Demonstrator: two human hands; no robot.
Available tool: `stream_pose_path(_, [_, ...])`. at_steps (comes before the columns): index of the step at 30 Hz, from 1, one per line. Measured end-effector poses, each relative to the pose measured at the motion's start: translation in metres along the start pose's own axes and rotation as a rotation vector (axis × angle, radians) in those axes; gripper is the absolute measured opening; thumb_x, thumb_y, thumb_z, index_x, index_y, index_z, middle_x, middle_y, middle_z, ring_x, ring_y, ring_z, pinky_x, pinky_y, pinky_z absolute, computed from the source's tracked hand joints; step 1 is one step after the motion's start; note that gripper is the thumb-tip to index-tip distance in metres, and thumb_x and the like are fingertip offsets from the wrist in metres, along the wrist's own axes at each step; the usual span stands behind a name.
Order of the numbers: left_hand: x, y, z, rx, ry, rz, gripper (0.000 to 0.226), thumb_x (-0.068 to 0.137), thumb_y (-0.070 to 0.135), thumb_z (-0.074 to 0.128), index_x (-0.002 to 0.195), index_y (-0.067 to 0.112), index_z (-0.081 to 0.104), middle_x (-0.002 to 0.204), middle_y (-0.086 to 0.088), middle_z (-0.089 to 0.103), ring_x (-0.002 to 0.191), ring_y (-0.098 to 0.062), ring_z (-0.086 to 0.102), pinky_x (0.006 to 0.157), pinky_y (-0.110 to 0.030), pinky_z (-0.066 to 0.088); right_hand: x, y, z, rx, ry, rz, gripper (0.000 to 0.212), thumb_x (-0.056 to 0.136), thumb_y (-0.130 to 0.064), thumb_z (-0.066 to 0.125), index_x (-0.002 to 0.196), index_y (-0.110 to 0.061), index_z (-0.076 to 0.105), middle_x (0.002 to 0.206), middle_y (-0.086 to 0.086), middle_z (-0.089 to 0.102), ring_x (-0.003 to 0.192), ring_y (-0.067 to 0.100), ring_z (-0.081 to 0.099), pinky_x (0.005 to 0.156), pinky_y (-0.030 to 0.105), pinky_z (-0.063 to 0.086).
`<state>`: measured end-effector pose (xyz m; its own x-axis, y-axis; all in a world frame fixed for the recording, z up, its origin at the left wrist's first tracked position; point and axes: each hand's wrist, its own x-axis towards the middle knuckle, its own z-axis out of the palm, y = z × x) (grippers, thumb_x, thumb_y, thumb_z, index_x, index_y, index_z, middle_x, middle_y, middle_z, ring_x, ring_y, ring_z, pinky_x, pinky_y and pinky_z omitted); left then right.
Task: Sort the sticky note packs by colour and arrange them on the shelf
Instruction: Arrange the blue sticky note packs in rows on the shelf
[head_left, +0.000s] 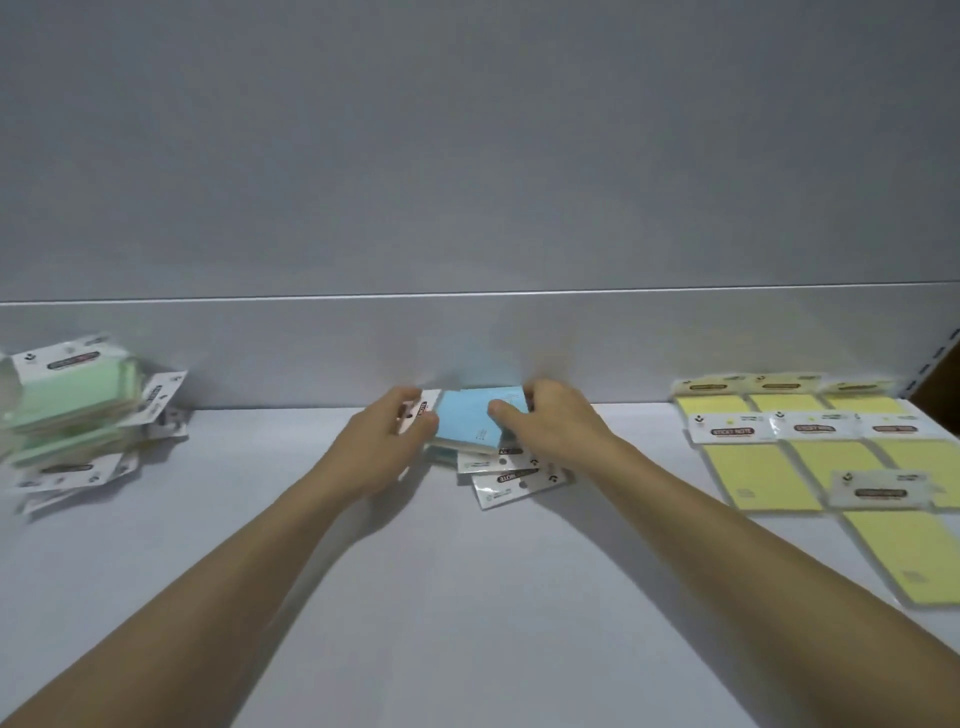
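Both hands are on the blue packs (467, 421), mid-shelf, close to the back panel (467, 353).

- Left hand (387, 441): fingers curled round the left side of the blue stack, over a white header card that sticks out there. It is gripping.
- Right hand (550, 426): thumb lies on top of the uppermost blue pack, fingers wrap the right and far edge. It is also gripping.
- The blue stack sits on the shelf (467, 597) and is squeezed between the 2 hands. The packs are not squared up. Several header cards (519, 478) fan out at the near right corner, with the label print upside down to the camera.
- Green packs (78, 410): a loose pile at the far left against the back panel, well apart from the blue. Header cards point different ways and some packs lie tilted. This edge is blurred, so I cannot count them.
- Yellow packs (753, 473): on the right side, laid flat in overlapping rows with headers toward the back. 3 are in the back row, 3 in the middle and 1 nearest the camera. The rightmost ones are cut off by the frame edge.
- A slotted upright (940, 364) shows at the far right, behind the yellow rows.

The 3 colours sit in separate groups: green left, blue centre, yellow right.
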<state>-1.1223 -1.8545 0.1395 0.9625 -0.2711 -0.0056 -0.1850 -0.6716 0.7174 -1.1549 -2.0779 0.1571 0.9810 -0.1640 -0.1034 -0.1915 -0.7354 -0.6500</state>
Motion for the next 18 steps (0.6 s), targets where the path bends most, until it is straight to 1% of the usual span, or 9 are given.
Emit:
stream_pose_path(2, [0.002,-0.003,-0.002,-0.011,-0.037,0.066,0.047,0.092,0.051,0.055,0.135,0.034,0.053,0.121,0.012,0.066,0.107,-0.017,0.064,0.094,-0.041,0.052,-0.003,-0.008,0.009,0.053,0.014,0.003,0.036,0.09,-0.047,0.057,0.109,-0.018,0.065,0.102,-0.001,0.072,0.088,0.019,0.068,0.076,0.038,0.059])
stream_pose_path(3, [0.003,-0.005,-0.003,-0.024,-0.052,0.092,0.042,0.094,0.048,0.055,0.134,0.036,0.053,0.119,0.014,0.066,0.104,-0.016,0.064,0.092,-0.039,0.052,-0.006,-0.011,0.011,0.071,0.01,-0.007,0.032,0.092,-0.043,0.058,0.114,-0.02,0.066,0.104,-0.002,0.073,0.086,0.015,0.067,0.071,0.033,0.057])
stream_pose_path(5, [0.003,-0.014,-0.007,-0.053,-0.065,0.131,0.033,0.098,0.046,0.052,0.13,0.039,0.054,0.112,0.015,0.067,0.097,-0.014,0.063,0.088,-0.038,0.052,-0.013,-0.017,0.014,0.097,-0.026,-0.02,0.032,0.095,-0.04,0.059,0.123,-0.025,0.064,0.102,-0.006,0.072,0.075,0.006,0.065,0.058,0.023,0.048])
stream_pose_path(7, [-0.001,-0.021,-0.014,-0.064,-0.085,0.154,0.026,0.099,0.046,0.05,0.124,0.04,0.056,0.104,0.013,0.069,0.092,-0.014,0.065,0.083,-0.038,0.055,-0.019,-0.021,0.016,0.083,-0.05,-0.013,0.036,0.095,-0.043,0.06,0.127,-0.027,0.061,0.102,-0.007,0.071,0.073,0.005,0.065,0.056,0.022,0.045])
stream_pose_path(9, [-0.009,-0.025,-0.022,-0.078,-0.127,0.161,0.02,0.1,0.045,0.05,0.118,0.039,0.057,0.099,0.011,0.071,0.087,-0.013,0.068,0.076,-0.038,0.058,-0.024,-0.023,0.016,0.066,-0.072,-0.016,0.039,0.093,-0.046,0.064,0.127,-0.028,0.06,0.1,-0.008,0.071,0.076,0.01,0.069,0.058,0.025,0.05])
stream_pose_path(11, [-0.018,-0.027,-0.03,-0.082,-0.139,0.175,0.016,0.102,0.045,0.046,0.106,0.035,0.059,0.089,0.01,0.071,0.077,-0.011,0.067,0.07,-0.036,0.057,-0.028,-0.025,0.013,0.056,-0.11,-0.045,0.039,0.088,-0.048,0.07,0.122,-0.029,0.065,0.096,-0.009,0.071,0.078,0.012,0.07,0.065,0.028,0.055])
stream_pose_path(14, [-0.034,-0.033,-0.041,-0.066,-0.135,0.267,0.043,0.1,0.053,0.033,0.077,0.021,0.05,0.067,0.007,0.06,0.061,-0.01,0.052,0.065,-0.034,0.045,-0.035,-0.022,0.008,0.051,-0.241,-0.105,0.04,0.082,-0.048,0.077,0.118,-0.032,0.069,0.096,-0.009,0.073,0.084,0.01,0.07,0.082,0.032,0.057])
stream_pose_path(16, [-0.04,-0.038,-0.042,-0.032,-0.15,0.323,0.049,0.098,0.056,0.027,0.07,0.018,0.042,0.064,0.002,0.052,0.06,-0.01,0.044,0.063,-0.033,0.039,-0.04,-0.017,0.008,0.111,-0.308,-0.122,0.04,0.084,-0.043,0.078,0.119,-0.029,0.069,0.098,-0.006,0.073,0.088,0.013,0.071,0.087,0.037,0.058])
stream_pose_path(18, [-0.042,-0.043,-0.04,-0.044,-0.14,0.34,0.049,0.099,0.054,0.029,0.07,0.017,0.04,0.066,-0.005,0.052,0.06,-0.013,0.043,0.062,-0.035,0.037,-0.043,-0.012,0.01,0.163,-0.3,-0.151,0.032,0.088,-0.038,0.076,0.117,-0.027,0.071,0.097,-0.004,0.075,0.091,0.014,0.072,0.087,0.039,0.059])
